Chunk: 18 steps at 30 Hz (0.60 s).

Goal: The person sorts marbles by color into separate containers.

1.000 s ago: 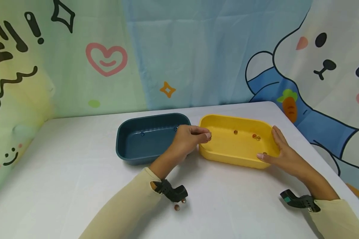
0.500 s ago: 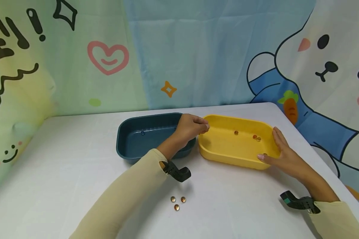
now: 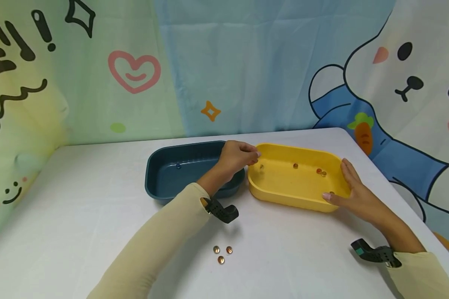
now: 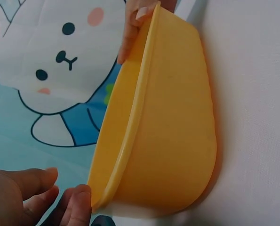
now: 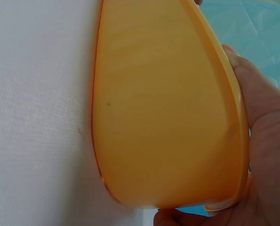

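Note:
My left hand (image 3: 237, 160) is over the left rim of the yellow tray (image 3: 288, 203), fingertips at the rim. In the left wrist view its thumb and fingers (image 4: 38, 181) stand apart with nothing visible between them. A clear marble (image 3: 262, 167) appears just below these fingertips, inside the tray. Other amber marbles (image 3: 295, 165) lie on the tray's floor, one partly hidden by the right thumb. My right hand (image 3: 363, 199) grips the tray's right end, thumb over the front rim; the right wrist view shows the hand (image 5: 271, 117) along the rim.
A dark teal tray (image 3: 164, 195) stands left of the yellow one, with a blue marble (image 3: 178, 165) in it; my left forearm covers part of it. On the white table, 3 brown-striped marbles (image 3: 221, 260) lie in front. A printed curtain (image 3: 228, 62) hangs behind.
The left hand has moved slightly up and left at the yellow tray's rim, and its pinch has loosened. A marble now shows beneath its fingertips. The right hand has stayed put.

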Tool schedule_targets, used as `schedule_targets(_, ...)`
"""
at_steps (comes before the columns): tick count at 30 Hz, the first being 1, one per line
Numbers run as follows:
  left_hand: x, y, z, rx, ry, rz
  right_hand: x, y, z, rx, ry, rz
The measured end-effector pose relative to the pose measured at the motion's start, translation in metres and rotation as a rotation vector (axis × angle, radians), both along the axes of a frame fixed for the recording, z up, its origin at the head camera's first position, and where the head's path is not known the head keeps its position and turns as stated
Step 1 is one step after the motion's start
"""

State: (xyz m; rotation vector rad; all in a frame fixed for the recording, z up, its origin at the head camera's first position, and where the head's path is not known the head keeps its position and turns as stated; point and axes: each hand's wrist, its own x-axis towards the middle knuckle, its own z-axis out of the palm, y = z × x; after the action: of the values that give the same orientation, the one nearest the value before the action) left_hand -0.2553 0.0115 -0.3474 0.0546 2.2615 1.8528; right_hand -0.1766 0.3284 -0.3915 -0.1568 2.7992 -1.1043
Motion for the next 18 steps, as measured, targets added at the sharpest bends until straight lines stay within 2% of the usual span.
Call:
schedule_targets(7, 0.005, -0.008, 0.004, -0.037, 0.028, -0.014, 0.000, -0.001, 0.000, 0.001, 0.004, 0.004)
schedule_targets(11, 0.014, -0.014, 0.008, -0.016, 0.054, -0.072, 0.000, -0.001, 0.001, 0.001, -0.002, -0.001)
schedule_targets(18, 0.036, -0.022, 0.013, -0.017, 0.085, -0.181, 0.000, -0.001, 0.000, 0.005, -0.003, -0.006)
